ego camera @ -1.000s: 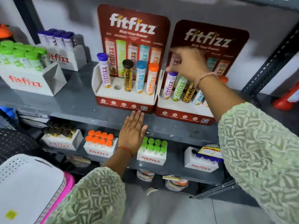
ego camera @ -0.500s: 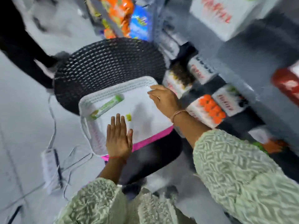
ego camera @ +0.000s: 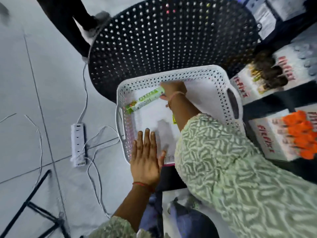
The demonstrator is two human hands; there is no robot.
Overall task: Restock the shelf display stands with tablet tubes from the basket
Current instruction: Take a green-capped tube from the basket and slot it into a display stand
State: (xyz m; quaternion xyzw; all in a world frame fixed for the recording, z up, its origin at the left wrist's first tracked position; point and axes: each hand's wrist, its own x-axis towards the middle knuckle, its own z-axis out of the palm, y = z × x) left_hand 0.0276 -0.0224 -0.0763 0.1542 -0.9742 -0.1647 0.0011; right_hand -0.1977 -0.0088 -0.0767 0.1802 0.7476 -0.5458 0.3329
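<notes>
Nearest, the left hand (ego camera: 145,158) lies flat, fingers spread, on the white perforated plastic basket (ego camera: 221,93) – probably to steady it. Farther in, the right hand (ego camera: 173,91) pinches the cap end of a green tablet tube (ego camera: 145,101) – seemingly the last – for lifting out.

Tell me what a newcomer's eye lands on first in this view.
The right hand closing on a green tablet tube in the white perforated basket, centre frame. The left hand lies flat and open on the basket's near edge. At the right edge, orange-capped tubes glow in a shelf box.
</notes>
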